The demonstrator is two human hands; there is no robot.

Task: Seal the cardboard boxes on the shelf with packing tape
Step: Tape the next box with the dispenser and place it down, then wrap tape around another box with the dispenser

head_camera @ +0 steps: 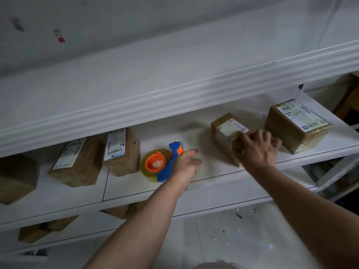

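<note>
Cardboard box sits on the shelf, right hand curled over its near corner, left hand loose-fingered just beside the tape dispenser; drag that box too fast and it may tip off the front edge.

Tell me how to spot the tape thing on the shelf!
Find the white shelf with the row of brown boxes. In the gap between the upright labelled box and the box that the right hand grips sits the tape dispenser, by the left hand. Only it is bright: blue handle, orange hub, yellowish clear roll.
</note>
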